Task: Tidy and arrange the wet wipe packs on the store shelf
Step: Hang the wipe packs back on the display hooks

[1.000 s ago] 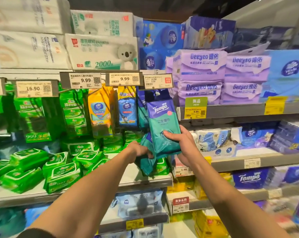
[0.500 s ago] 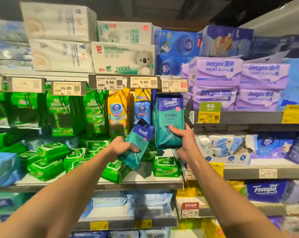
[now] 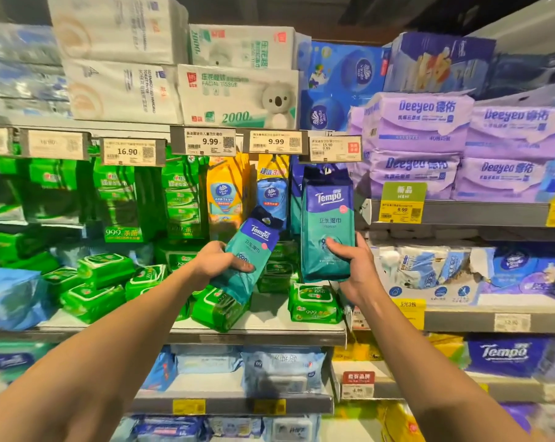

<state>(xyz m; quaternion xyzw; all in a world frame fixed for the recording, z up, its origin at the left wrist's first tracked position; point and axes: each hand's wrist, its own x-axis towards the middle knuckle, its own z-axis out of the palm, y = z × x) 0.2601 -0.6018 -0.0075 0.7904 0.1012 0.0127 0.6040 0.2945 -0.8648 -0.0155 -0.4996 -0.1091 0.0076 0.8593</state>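
My left hand (image 3: 220, 261) grips a small teal Tempo wipe pack (image 3: 249, 250), fingers curled round its middle, pack tilted, top leaning away to the right. My right hand (image 3: 354, 269) holds the bottom of a larger Tempo wipe pack (image 3: 327, 224), thumb across its front, pack upright under the price tag rail (image 3: 269, 143). Whether it hangs on a hook, can't tell. Green wipe packs (image 3: 314, 303) lie on the shelf (image 3: 269, 317) just below both hands. Step: sorting Tempo packs into their slot. Next, I guess: straighten the small pack and set it beside the big one, faces forward.
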